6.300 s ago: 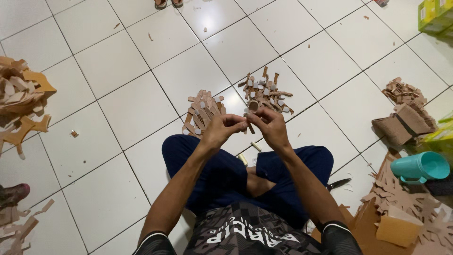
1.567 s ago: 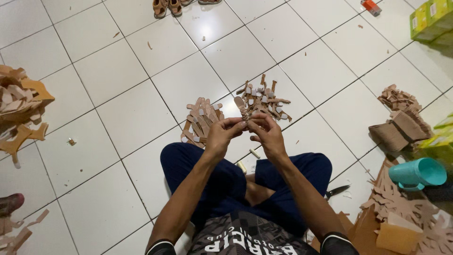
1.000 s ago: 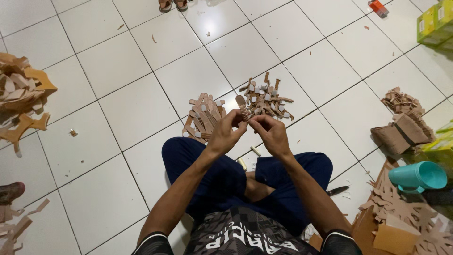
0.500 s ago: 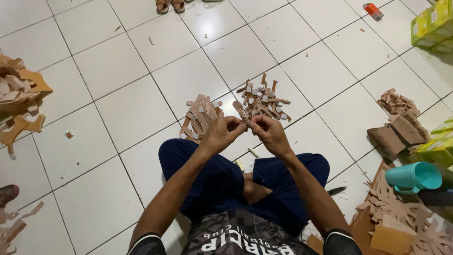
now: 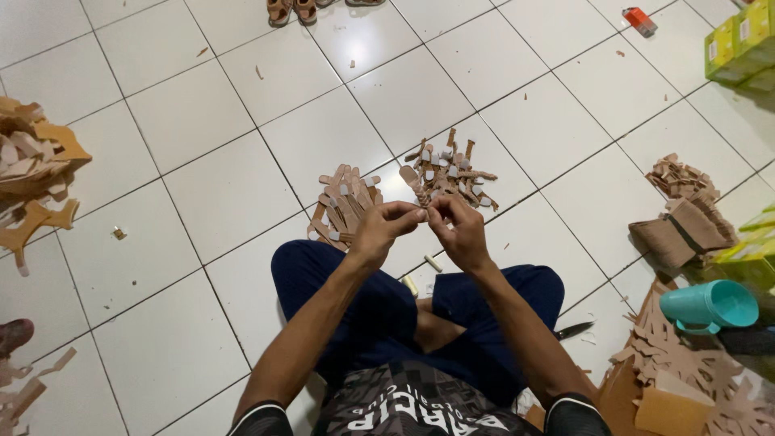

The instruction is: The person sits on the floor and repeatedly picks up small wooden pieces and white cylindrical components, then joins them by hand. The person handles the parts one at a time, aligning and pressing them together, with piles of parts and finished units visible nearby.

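Head view, looking down: nearest the camera is the person's patterned shirt and dark blue trousers (image 5: 379, 307), legs crossed on the white tiled floor (image 5: 202, 121). Both forearms reach forward over the knees. The left hand (image 5: 379, 230) and the right hand (image 5: 460, 234) meet above the floor, fingertips almost touching, and between them they pinch a small brown cardboard strip (image 5: 416, 190) with a pale rounded end that sticks up and away from the person. The fingers (image 5: 404, 211) of the left hand are clenched on the strip's lower end; the right hand's fingers (image 5: 440, 211) grasp it from the other side.

On the floor between the knees lie two small pale stubs (image 5: 422, 273), and beside the right knee a dark knife blade (image 5: 575, 329).

Just beyond the hands are two heaps of like pieces: a neater stack of brown strips (image 5: 345, 206) to the left, and a looser pile of strips with pale tips (image 5: 452, 171) to the right, the two near each other but apart.

At the right edge, close by, sit a cardboard box with cut brown scraps (image 5: 670, 379), and a teal plastic cup (image 5: 709, 305) lying on its side. Farther right are a bundle of brown folded pieces (image 5: 682, 230) and yellow-green boxes (image 5: 743, 44).

At the left edge lies a heap of cardboard offcuts (image 5: 32, 173), and more scraps (image 5: 24, 396) lie near the lower left corner.

Farthest off, at the top, are a pair of sandals (image 5: 292, 10) and a small red object (image 5: 639, 19).
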`<state>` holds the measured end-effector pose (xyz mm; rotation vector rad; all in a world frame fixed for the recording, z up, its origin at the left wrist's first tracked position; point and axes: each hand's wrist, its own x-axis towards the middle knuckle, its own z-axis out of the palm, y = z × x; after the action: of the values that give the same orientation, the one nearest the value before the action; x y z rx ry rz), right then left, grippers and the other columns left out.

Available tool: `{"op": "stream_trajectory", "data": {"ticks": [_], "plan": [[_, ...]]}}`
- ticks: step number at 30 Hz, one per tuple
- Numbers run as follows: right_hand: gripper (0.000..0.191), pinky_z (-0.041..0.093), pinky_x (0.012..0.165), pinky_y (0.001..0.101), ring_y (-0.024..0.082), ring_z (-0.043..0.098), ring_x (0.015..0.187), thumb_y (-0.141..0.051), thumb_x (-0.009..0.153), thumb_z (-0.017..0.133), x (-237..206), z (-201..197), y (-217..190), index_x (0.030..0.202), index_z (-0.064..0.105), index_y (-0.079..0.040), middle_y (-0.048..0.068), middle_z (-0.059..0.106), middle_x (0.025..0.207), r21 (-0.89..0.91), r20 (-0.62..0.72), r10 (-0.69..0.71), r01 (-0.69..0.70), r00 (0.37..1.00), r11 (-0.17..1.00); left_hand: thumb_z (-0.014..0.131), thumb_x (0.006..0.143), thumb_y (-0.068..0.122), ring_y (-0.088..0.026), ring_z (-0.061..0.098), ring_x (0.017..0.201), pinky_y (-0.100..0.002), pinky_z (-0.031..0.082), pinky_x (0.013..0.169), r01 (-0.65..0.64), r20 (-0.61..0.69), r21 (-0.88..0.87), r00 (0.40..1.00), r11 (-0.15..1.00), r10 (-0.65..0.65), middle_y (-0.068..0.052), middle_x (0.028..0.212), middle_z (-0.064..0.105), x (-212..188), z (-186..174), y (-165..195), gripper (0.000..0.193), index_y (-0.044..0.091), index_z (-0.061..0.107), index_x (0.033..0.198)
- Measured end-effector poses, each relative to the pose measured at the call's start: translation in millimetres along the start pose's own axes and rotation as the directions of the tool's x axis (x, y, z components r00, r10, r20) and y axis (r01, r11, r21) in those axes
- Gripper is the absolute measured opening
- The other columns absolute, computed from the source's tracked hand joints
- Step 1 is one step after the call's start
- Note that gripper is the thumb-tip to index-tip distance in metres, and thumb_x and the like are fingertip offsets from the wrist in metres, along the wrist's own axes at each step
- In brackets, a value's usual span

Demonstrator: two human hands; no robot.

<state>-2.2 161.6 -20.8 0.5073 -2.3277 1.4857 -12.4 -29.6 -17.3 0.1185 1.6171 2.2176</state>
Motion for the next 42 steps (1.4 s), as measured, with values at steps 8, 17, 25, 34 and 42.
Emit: {"op": "stream_trajectory", "data": {"ticks": [8, 17, 25, 34, 42], "plan": [[0.022, 0.051, 0.071, 0.0225, 0.006, 0.061, 0.08, -0.018, 0.1, 0.067, -6, 8, 3, 0.111, 0.07, 0.001, 0.0, 0.068, 0.089, 0.372, 0.101, 0.356, -0.367, 0.929, 0.853, 0.077, 0.094, 0.021, -0.01, 0.065, 0.084, -0.025, 0.055, 0.08, -0.19, -0.191, -0.065, 0.966, 0.98, 0.174, -0.006, 0.092, 0.073, 4, 13, -19, 0.024, -0.001, 0.074, 0.101], [0.019, 0.051, 0.062, 0.0257, 0.012, 0.062, 0.069, -0.02, 0.102, 0.064, 6, -8, 0, 0.103, 0.069, -0.002, 0.005, 0.068, 0.078, 0.036, 0.282, 0.337, -0.361, 0.898, 0.932, 0.083, 0.087, 0.02, -0.018, 0.071, 0.088, -0.039, 0.061, 0.085, -0.091, -0.277, 0.349, 0.941, 0.933, 0.195, -0.007, 0.094, 0.071, -18, 14, -6, 0.029, 0.005, 0.059, 0.095], [0.019, 0.056, 0.061, 0.0289, 0.014, 0.069, 0.07, -0.02, 0.097, 0.069, 24, -20, -15, 0.098, 0.069, -0.001, 0.007, 0.071, 0.082, -0.112, 0.439, 0.076, -0.029, 0.895, 0.993, 0.078, 0.087, 0.02, -0.026, 0.071, 0.098, -0.049, 0.05, 0.102, -0.589, 0.472, 0.807, 0.597, -0.045, 0.649, -0.005, 0.099, 0.072, -20, -8, 25, 0.023, 0.008, 0.068, 0.105], [0.024, 0.05, 0.058, 0.03, 0.014, 0.061, 0.065, -0.026, 0.099, 0.069, 31, 13, -24, 0.106, 0.077, -0.004, 0.005, 0.07, 0.076, -0.029, 0.415, 0.391, -0.417, 0.822, 0.908, 0.073, 0.094, 0.013, -0.021, 0.073, 0.077, -0.032, 0.059, 0.072, -0.435, 0.1, 0.773, 0.802, 0.461, 0.588, -0.008, 0.092, 0.072, -24, -37, -25, 0.013, 0.003, 0.072, 0.102], [0.044, 0.057, 0.069, 0.0367, 0.024, 0.07, 0.077, -0.038, 0.081, 0.085, -2, 88, 55, 0.103, 0.073, -0.002, 0.015, 0.074, 0.087, -0.446, 0.264, 0.461, -0.316, 0.847, 0.837, 0.075, 0.092, 0.014, -0.016, 0.073, 0.072, -0.028, 0.058, 0.066, -0.206, -0.197, 0.658, 0.882, 0.724, 0.429, -0.008, 0.086, 0.076, -41, -85, -51, 0.015, 0.001, 0.076, 0.099]]}}
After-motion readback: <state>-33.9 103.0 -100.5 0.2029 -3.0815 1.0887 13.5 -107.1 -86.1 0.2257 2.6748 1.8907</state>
